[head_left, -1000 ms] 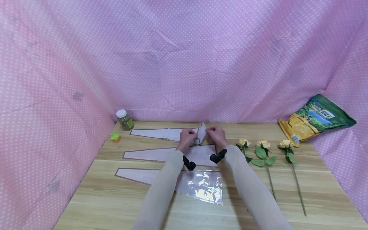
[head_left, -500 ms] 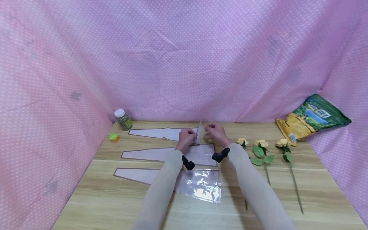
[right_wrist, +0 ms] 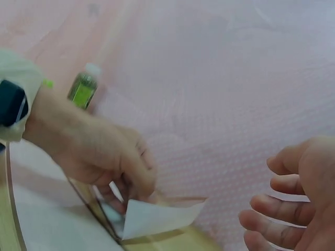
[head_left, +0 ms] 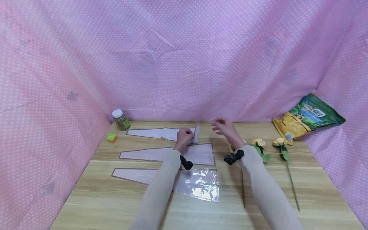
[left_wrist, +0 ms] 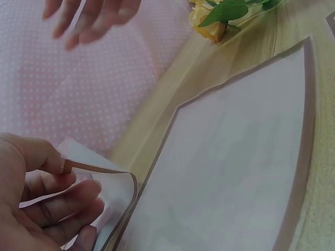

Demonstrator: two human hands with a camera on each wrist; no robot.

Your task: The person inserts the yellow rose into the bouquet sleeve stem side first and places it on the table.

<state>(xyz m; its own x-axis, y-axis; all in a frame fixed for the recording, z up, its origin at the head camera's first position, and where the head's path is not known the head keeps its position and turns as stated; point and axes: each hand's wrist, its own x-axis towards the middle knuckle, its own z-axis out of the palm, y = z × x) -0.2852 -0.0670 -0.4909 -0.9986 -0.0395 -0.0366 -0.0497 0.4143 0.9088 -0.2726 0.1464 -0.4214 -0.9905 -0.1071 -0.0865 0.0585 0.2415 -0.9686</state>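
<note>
My left hand (head_left: 184, 138) pinches the wide end of the far flower sleeve (head_left: 155, 133), a tapered, pale plastic sleeve with a brown border. That end stands raised off the table, its flap (right_wrist: 157, 219) upright in the right wrist view. Just beside it, the middle sleeve (left_wrist: 225, 146) lies flat. A third, shiny sleeve (head_left: 198, 187) lies closest to me. In the air right of the raised end is my right hand (head_left: 225, 128), fingers loosely spread and holding nothing. Below its wrist a yellow rose is mostly hidden by my forearm; its stem (head_left: 243, 188) shows.
Two more yellow roses lie to the right, a middle one (head_left: 258, 142) and a right one (head_left: 278, 142). A green and yellow bag (head_left: 309, 116) leans at the back right. On the left are a white-lidded jar (head_left: 121, 120) and a small green-orange block (head_left: 111, 138). Pink dotted cloth (head_left: 184, 64) hangs behind.
My right hand has come away from the sleeve's raised end, moving right with its fingers spreading. The left hand keeps its pinch. The head view has shifted slightly.
</note>
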